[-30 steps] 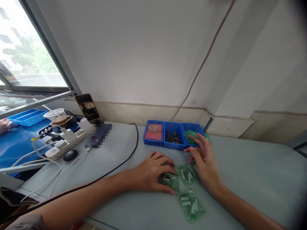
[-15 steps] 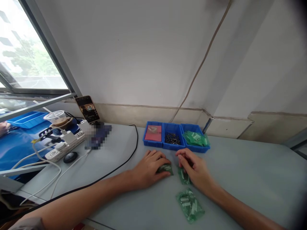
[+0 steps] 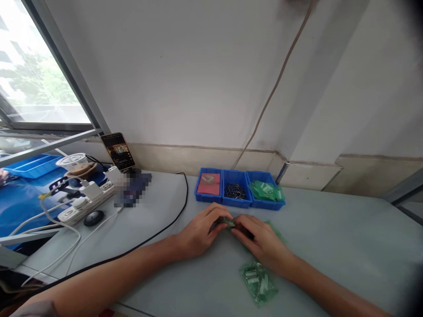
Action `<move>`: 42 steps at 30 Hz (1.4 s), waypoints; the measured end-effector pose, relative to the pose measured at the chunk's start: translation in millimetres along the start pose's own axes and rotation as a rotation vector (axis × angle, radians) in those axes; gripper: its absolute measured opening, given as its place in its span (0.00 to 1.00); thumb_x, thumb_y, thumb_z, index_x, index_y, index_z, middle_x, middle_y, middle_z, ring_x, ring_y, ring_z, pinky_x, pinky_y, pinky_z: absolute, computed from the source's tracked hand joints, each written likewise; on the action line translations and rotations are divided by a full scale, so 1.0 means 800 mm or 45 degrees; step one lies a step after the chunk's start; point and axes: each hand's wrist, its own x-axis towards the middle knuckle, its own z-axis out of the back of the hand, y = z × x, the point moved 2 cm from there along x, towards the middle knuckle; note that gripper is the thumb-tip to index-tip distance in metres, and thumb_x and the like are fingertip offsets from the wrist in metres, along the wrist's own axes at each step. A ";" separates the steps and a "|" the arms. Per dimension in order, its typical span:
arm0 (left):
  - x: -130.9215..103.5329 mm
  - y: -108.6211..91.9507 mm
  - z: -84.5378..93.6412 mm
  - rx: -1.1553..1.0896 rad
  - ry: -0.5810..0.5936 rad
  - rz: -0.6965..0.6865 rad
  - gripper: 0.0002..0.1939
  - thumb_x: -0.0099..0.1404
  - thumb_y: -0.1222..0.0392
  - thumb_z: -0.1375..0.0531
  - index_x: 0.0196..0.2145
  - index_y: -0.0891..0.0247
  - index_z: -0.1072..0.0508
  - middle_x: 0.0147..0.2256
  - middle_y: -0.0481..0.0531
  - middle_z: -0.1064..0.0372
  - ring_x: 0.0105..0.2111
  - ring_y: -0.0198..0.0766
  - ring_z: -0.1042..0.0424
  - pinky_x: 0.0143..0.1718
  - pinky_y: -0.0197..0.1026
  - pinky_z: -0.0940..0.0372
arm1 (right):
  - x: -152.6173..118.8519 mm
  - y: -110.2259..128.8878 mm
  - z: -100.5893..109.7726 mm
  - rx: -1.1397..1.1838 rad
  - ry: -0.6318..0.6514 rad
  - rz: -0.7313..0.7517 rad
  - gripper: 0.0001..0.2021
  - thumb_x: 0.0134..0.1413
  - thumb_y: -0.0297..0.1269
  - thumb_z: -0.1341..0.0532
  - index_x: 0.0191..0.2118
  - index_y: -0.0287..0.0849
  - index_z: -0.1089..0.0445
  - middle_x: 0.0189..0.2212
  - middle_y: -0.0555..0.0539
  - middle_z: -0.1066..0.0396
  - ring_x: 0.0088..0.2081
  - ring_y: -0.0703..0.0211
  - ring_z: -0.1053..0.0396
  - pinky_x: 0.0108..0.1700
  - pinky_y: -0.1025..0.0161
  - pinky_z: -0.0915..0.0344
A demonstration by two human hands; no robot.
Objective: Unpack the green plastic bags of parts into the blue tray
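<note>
A small green plastic bag (image 3: 228,221) is pinched between my two hands just in front of the blue bins. My left hand (image 3: 201,231) grips its left side, thumb below and fingers above. At its right end, my right hand (image 3: 262,240) has its thumb and fingertips closed on it. The bag's contents are mostly covered by my fingers. Partly hidden behind my right hand lies another piece of green plastic (image 3: 276,231). Nearer to me, a green bag of pale strips and small parts (image 3: 258,283) rests flat on the table.
Three joined blue bins hold a pink card (image 3: 209,187), dark metal screws (image 3: 235,191) and green bags (image 3: 264,189). On the left are a propped phone (image 3: 118,152), a power strip (image 3: 74,211), a round black object (image 3: 94,218) and a black cable (image 3: 165,223). A wall stands behind.
My right hand has moved left and met my left hand at the small green bag. That bag is lifted and tilted up. The bag near me stays put; the view has shifted slightly.
</note>
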 end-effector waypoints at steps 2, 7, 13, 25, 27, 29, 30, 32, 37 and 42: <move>0.000 -0.001 0.000 -0.006 -0.025 -0.001 0.11 0.81 0.62 0.46 0.58 0.61 0.32 0.53 0.58 0.30 0.51 0.42 0.28 0.55 0.45 0.31 | -0.001 0.001 0.001 -0.009 -0.020 0.056 0.09 0.77 0.39 0.45 0.41 0.49 0.31 0.35 0.50 0.25 0.38 0.54 0.27 0.39 0.59 0.33; 0.002 0.003 0.002 0.095 0.021 0.202 0.10 0.81 0.55 0.45 0.49 0.62 0.28 0.42 0.53 0.28 0.40 0.40 0.28 0.45 0.42 0.32 | -0.003 0.005 0.007 0.008 -0.116 0.063 0.09 0.77 0.40 0.47 0.44 0.49 0.31 0.35 0.49 0.27 0.36 0.55 0.28 0.36 0.61 0.34; 0.003 0.005 0.000 0.160 0.074 0.224 0.14 0.80 0.49 0.43 0.43 0.62 0.27 0.39 0.52 0.27 0.38 0.40 0.29 0.42 0.41 0.33 | -0.007 -0.005 0.001 0.158 -0.117 -0.129 0.06 0.76 0.44 0.44 0.49 0.50 0.35 0.35 0.50 0.24 0.33 0.57 0.26 0.31 0.63 0.34; 0.003 0.008 0.001 0.098 0.027 0.362 0.11 0.81 0.52 0.46 0.46 0.61 0.29 0.39 0.52 0.27 0.38 0.40 0.29 0.42 0.41 0.33 | -0.008 -0.003 0.004 0.108 -0.165 0.060 0.11 0.79 0.38 0.51 0.50 0.51 0.31 0.40 0.47 0.26 0.38 0.55 0.26 0.40 0.58 0.30; 0.001 0.010 0.001 0.041 -0.011 0.356 0.10 0.81 0.53 0.46 0.52 0.60 0.31 0.42 0.52 0.27 0.40 0.40 0.29 0.44 0.42 0.33 | -0.006 -0.001 0.005 0.101 -0.171 0.119 0.13 0.78 0.35 0.51 0.54 0.52 0.30 0.45 0.45 0.25 0.43 0.54 0.24 0.45 0.57 0.29; 0.000 0.011 0.002 0.012 -0.042 0.354 0.14 0.81 0.53 0.46 0.59 0.59 0.34 0.41 0.51 0.27 0.39 0.40 0.29 0.43 0.42 0.33 | -0.005 0.000 0.006 0.086 -0.177 0.109 0.15 0.76 0.33 0.50 0.57 0.52 0.31 0.46 0.44 0.24 0.45 0.53 0.24 0.46 0.56 0.27; -0.001 0.011 0.003 0.012 -0.050 0.350 0.16 0.81 0.53 0.46 0.62 0.59 0.36 0.41 0.51 0.27 0.39 0.40 0.28 0.43 0.42 0.33 | -0.005 0.000 0.006 0.072 -0.176 0.089 0.15 0.76 0.33 0.49 0.58 0.52 0.31 0.46 0.44 0.24 0.45 0.52 0.24 0.46 0.56 0.26; -0.002 0.009 0.004 0.039 -0.061 0.332 0.16 0.82 0.53 0.49 0.62 0.58 0.36 0.42 0.52 0.26 0.40 0.41 0.28 0.44 0.42 0.33 | -0.005 -0.001 0.006 0.043 -0.179 0.043 0.15 0.74 0.34 0.46 0.59 0.52 0.31 0.44 0.44 0.24 0.43 0.51 0.25 0.42 0.56 0.25; -0.001 0.003 0.005 0.074 -0.061 0.261 0.16 0.83 0.59 0.55 0.54 0.59 0.28 0.45 0.54 0.26 0.43 0.42 0.28 0.48 0.44 0.34 | -0.004 -0.003 0.006 0.028 -0.216 0.044 0.12 0.75 0.35 0.46 0.56 0.53 0.29 0.42 0.45 0.25 0.41 0.51 0.27 0.42 0.55 0.27; 0.002 0.000 0.004 0.228 -0.066 0.175 0.10 0.79 0.54 0.43 0.47 0.60 0.25 0.40 0.52 0.24 0.40 0.42 0.28 0.49 0.46 0.39 | -0.002 -0.003 0.006 0.072 -0.269 0.087 0.11 0.77 0.36 0.48 0.50 0.51 0.28 0.40 0.45 0.29 0.40 0.52 0.28 0.41 0.56 0.29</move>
